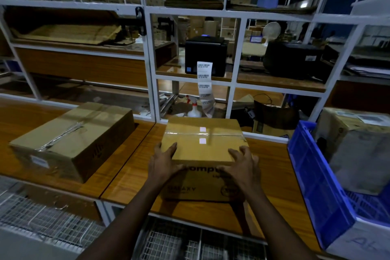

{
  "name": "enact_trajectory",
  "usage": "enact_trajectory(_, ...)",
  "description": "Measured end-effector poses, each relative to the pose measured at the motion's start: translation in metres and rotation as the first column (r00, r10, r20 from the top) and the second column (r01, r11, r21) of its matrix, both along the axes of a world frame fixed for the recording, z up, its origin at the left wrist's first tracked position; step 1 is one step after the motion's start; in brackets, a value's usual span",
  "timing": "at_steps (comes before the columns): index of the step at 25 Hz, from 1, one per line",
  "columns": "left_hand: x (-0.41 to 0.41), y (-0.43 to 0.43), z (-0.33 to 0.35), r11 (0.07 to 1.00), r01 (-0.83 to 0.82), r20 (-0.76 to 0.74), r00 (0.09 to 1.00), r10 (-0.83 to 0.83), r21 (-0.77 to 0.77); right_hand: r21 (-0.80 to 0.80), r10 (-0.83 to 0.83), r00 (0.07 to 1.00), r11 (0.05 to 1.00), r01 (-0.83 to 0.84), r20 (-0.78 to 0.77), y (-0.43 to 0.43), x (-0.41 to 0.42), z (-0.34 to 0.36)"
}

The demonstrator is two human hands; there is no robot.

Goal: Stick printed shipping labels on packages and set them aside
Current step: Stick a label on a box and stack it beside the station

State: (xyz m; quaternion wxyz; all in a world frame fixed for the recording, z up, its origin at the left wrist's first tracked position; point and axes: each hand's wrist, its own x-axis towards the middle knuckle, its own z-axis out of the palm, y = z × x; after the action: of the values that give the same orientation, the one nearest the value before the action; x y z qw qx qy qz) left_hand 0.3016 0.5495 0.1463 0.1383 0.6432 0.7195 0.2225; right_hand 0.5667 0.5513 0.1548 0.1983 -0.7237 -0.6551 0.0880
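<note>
A taped cardboard box point(202, 148) sits on the wooden table point(130, 177), in the middle and a little toward the near edge. Both hands are clamped on its near top edge. The left hand point(163, 164) takes the near-left corner, fingers lying over the top and thumb down on the front face. The right hand point(242, 164) takes the near-right part of the same edge, fingers curled over the top. The hands are apart, with the middle of the box's front between them. Clear tape runs left to right across the top of the box, with two small white patches point(202, 135) on and just beside the tape; I cannot tell whether they are stickers or glare. The dark print on the front face is partly hidden by the hands.

Beyond the box, on a far shelf of the white rack point(150, 59), stands a black label printer point(205, 53). A strip of printed labels point(203, 82) hangs from it, reaching down behind the box. A white spray bottle point(193, 108) stands just left of the strip's lower end.

To the left on the table lies a larger taped carton point(71, 139), well apart from the hands. At the right stands a blue plastic crate point(316, 175) with another carton point(358, 150) in it
</note>
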Motion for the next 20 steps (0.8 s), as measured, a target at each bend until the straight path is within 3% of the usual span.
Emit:
enact_trajectory(4, 0.010, 0.009, 0.059, 0.970, -0.083, -0.010, 0.996, 0.088, 0.227, 0.254, -0.070, 0.991, 0.962, 0.097, -0.112, 0.014, -0.005, 0.045)
enact_trajectory(6, 0.014, 0.018, 0.091, 0.946, -0.106, -0.055, 0.990, 0.129, 0.307, 0.275, -0.102, 0.988, 0.953, 0.130, -0.115, 0.025, -0.010, 0.071)
enact_trajectory(9, 0.014, 0.030, 0.109, 0.963, -0.124, -0.103, 0.983, 0.152, 0.238, 0.197, -0.143, 0.986, 0.968, 0.157, -0.082, 0.037, -0.015, 0.093)
enact_trajectory(11, 0.016, 0.034, 0.101, 0.976, -0.117, -0.170, 0.974, 0.148, 0.184, 0.110, -0.149, 0.987, 0.984, 0.143, 0.053, 0.043, -0.022, 0.093)
enact_trajectory(15, 0.023, 0.049, 0.082, 0.987, 0.034, -0.368, 0.930, 0.026, 0.156, 0.061, -0.016, 0.964, 0.998, -0.001, 0.266, 0.055, -0.046, 0.082)
enact_trajectory(17, 0.022, 0.055, 0.080, 0.988, 0.124, -0.402, 0.912, -0.078, 0.091, 0.026, 0.074, 0.950, 0.996, -0.086, 0.302, 0.055, -0.057, 0.076)
enact_trajectory(20, 0.026, 0.059, 0.077, 0.987, 0.145, -0.416, 0.904, -0.101, 0.074, 0.008, 0.135, 0.939, 0.989, -0.145, 0.316, 0.054, -0.064, 0.070)
